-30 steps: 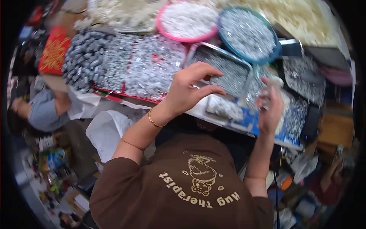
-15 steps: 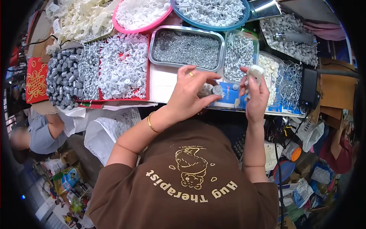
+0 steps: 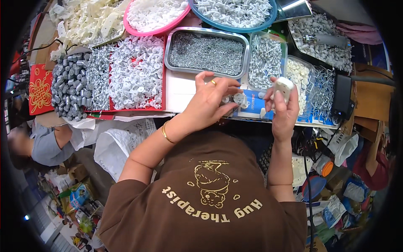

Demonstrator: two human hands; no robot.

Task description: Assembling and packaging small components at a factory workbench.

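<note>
Right hand (image 3: 284, 110) is raised just right of the steel tray (image 3: 205, 52), its fingers wrapped around a small white plastic housing (image 3: 283, 87) held upright at the fingertips. Left hand (image 3: 210, 102), with a ring and a thin bangle at the wrist, hovers just below that tray with fingers curled over a small round white part (image 3: 239, 100); thumb and fingertips seem to pinch it, though the grip is partly hidden. Above the steel tray, which is full of small grey pins, sit a blue basin (image 3: 235, 14) and a pink basin (image 3: 155, 17) of white parts; left of it a red tray (image 3: 161, 90) holds white moulded pieces and grey cylinders. Right of it stands a clear tub (image 3: 264, 56) of metal pins, all on the crowded worktop (image 3: 178, 90). Both held pieces look light, stiff and smooth, so likely slippery; the housing seems best taken by its flat sides, the round part by its rim.
</note>
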